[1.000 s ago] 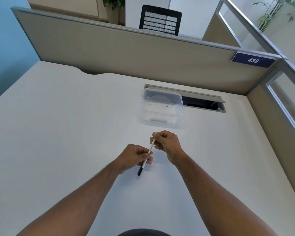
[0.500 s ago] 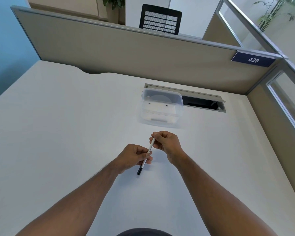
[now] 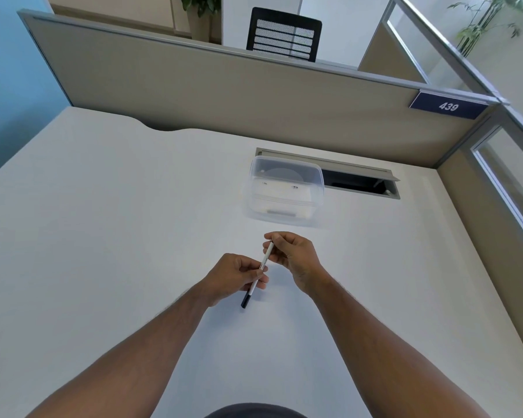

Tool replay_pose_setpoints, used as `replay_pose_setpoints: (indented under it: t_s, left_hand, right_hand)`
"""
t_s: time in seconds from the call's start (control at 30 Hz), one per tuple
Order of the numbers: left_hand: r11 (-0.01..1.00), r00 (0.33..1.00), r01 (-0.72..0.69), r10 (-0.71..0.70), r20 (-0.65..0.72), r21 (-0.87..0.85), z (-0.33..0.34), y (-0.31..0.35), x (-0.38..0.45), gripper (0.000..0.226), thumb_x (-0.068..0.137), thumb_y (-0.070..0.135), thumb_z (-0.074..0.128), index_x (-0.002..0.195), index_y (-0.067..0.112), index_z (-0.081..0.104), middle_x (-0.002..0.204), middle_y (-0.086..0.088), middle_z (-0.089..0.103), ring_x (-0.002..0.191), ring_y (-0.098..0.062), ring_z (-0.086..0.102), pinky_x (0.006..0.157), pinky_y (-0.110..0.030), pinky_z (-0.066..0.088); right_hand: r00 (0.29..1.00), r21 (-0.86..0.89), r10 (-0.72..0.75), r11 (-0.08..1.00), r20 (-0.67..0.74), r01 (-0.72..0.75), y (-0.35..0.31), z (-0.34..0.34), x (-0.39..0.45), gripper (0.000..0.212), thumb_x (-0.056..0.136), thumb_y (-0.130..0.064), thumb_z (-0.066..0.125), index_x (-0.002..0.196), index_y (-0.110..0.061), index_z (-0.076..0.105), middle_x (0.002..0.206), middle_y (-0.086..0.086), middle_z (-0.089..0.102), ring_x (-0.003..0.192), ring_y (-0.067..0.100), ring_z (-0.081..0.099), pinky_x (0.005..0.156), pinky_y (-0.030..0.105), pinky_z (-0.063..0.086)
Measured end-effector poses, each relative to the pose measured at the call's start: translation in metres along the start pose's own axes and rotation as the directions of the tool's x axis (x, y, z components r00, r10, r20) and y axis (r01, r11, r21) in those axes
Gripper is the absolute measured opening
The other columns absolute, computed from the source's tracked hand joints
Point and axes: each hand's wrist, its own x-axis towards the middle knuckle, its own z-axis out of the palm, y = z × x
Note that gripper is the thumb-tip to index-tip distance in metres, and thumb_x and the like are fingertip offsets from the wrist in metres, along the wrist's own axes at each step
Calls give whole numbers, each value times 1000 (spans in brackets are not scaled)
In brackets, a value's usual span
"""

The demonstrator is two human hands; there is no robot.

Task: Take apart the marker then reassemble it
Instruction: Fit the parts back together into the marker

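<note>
A thin white marker (image 3: 264, 260) with a black end at the bottom is held slanted just above the white desk, in the middle of the view. My left hand (image 3: 234, 276) grips its lower half, with the black end (image 3: 245, 300) sticking out below the fingers. My right hand (image 3: 290, 251) pinches the upper end between thumb and fingers. The top tip is hidden inside my right fingers.
A clear plastic container (image 3: 284, 191) stands on the desk just beyond my hands. Behind it is an open cable slot (image 3: 360, 181) in the desk (image 3: 103, 236). Beige partition walls (image 3: 224, 95) close the back and right sides.
Both hands and the marker have stayed almost where they were; my right fingers have shifted only slightly on the upper end.
</note>
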Motion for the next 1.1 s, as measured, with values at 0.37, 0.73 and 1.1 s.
replay_pose_setpoints:
  t_s: [0.37, 0.73, 1.1]
  left_hand:
    - [999, 1000, 4, -3, -29, 39, 6, -1, 2, 11, 97, 10, 69, 100, 7, 79, 91, -12, 83, 85, -24, 81, 75, -31, 64]
    - [1000, 1000, 22, -22, -4, -5, 5, 1, 0, 11, 97, 13, 71, 102, 8, 78, 93, -11, 83, 87, -23, 81, 69, -25, 61]
    - [1000, 1000, 22, -22, -9, -8, 4, 0, 0, 13, 96, 15, 72, 102, 6, 78, 93, -12, 83, 87, -24, 81, 70, -27, 62]
  right_hand:
    - [992, -9, -6, 1000, -130, 5, 2, 1, 4, 13, 89, -11, 78, 85, 1, 77, 78, 14, 78, 74, 23, 76, 71, 29, 63]
    - [993, 39, 16, 999, -113, -11, 8, 0, 3, 21, 91, -17, 76, 90, 4, 74, 80, 11, 75, 77, 20, 73, 76, 29, 62]
    - [995, 6, 20, 1000, -101, -19, 5, 1, 2, 12, 94, -8, 71, 87, -1, 78, 84, 14, 76, 83, 25, 73, 83, 34, 62]
